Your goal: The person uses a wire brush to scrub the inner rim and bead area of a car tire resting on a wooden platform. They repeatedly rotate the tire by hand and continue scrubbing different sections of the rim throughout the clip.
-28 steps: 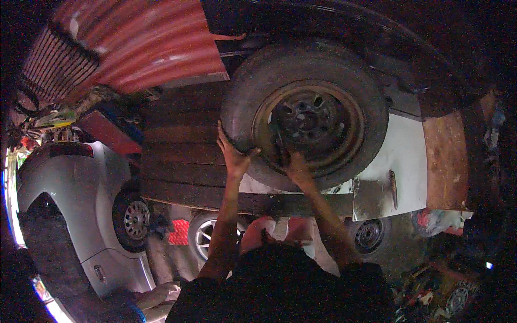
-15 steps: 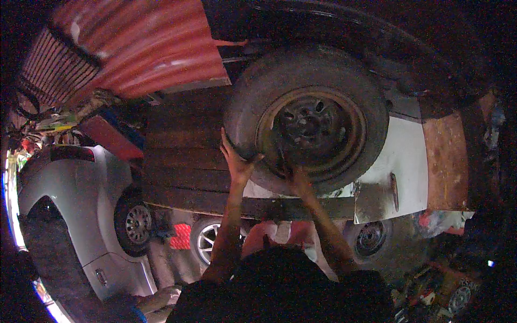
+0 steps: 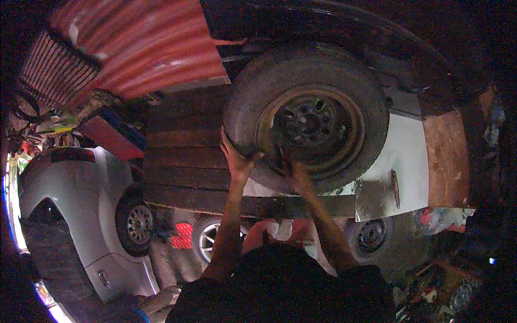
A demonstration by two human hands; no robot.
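A wheel with a worn black tyre (image 3: pixel 247 97) and a rusty, dirty steel rim (image 3: pixel 353 151) lies face up on the bench in front of me. My left hand (image 3: pixel 238 163) rests against the tyre's near left side, fingers stretched up along the sidewall and thumb apart. At the near edge of the rim, my right hand (image 3: pixel 297 176) reaches over the tyre with its fingers drawn together. A thin dark shape shows by its fingertips, too dim to name. The rim's centre, with its holes, faces up.
Wooden planks (image 3: pixel 183 159) form the bench, with a white board (image 3: pixel 404 156) right of the wheel. Corrugated red sheet (image 3: pixel 140 43) stands far left. A silver car (image 3: pixel 91 188) is at left. Below the bench are an alloy wheel (image 3: pixel 207 242) and another wheel (image 3: pixel 371 237).
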